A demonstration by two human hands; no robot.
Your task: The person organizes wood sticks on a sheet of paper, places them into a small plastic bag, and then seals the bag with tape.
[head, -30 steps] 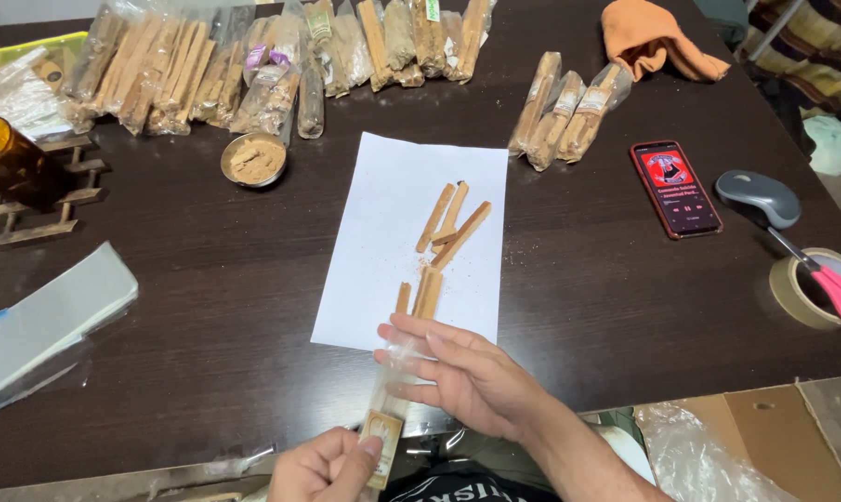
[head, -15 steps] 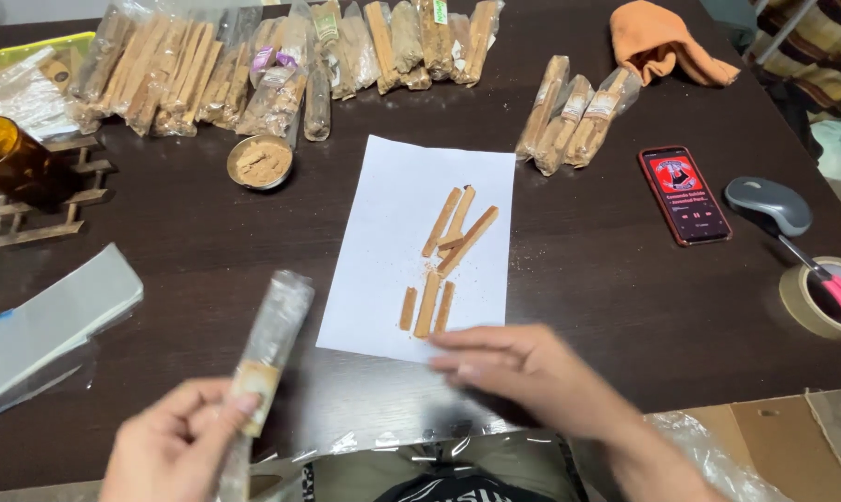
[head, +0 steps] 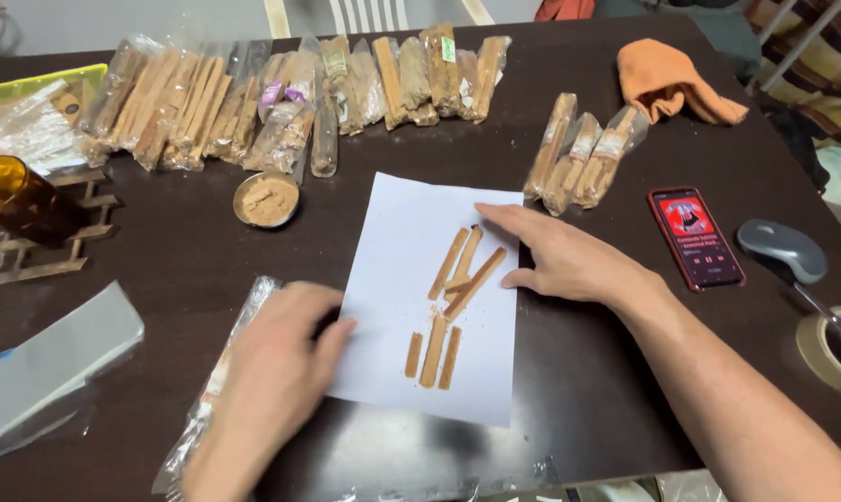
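My left hand (head: 276,372) lies palm down over a long clear plastic bag (head: 253,302) that rests flat on the dark table, and its fingertips touch the left edge of a white paper sheet (head: 393,251). On the sheet lie several thin wooden sticks (head: 462,270), crossed over one another, with three shorter sticks (head: 434,349) below them. My right hand (head: 565,260) rests flat on the sheet's right edge, just beside the crossed sticks, with nothing in it.
Several bagged bundles of wood sticks (head: 253,102) line the far side, and three more bundles (head: 583,153) lie to the right. Around them are a small tin of powder (head: 266,199), an amber glass (head: 12,200), empty clear bags (head: 49,353), a phone (head: 696,237), a mouse (head: 781,249), a tape roll (head: 825,349) and an orange cloth (head: 671,84).
My left hand has lowered the plastic bag from mid-air onto the table beside the paper. My right hand has moved up from the sheet's lower edge to the crossed sticks.
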